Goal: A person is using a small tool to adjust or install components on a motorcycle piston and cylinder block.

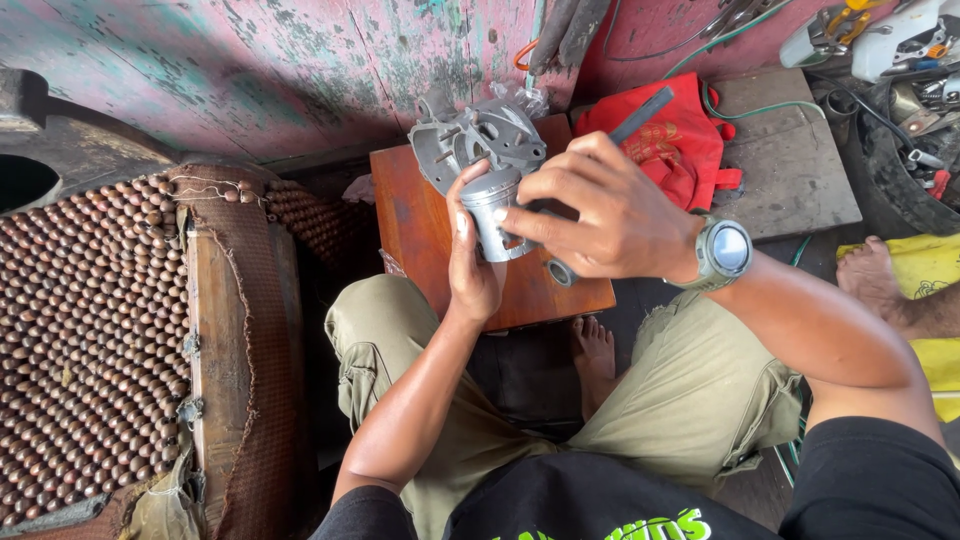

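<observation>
Gripping a silver cylindrical metal piston (497, 212) above the small reddish wooden desk (420, 240), the left hand (470, 262) is steadying it upright while the right hand (610, 215) fingers are pinching a dark tool (640, 115) against it.

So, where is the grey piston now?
In the head view, the grey piston is at centre, held between both hands above the small wooden stool, just below the metal engine casing.

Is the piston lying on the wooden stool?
No, the piston is held above the stool by the left hand and right hand.
</observation>
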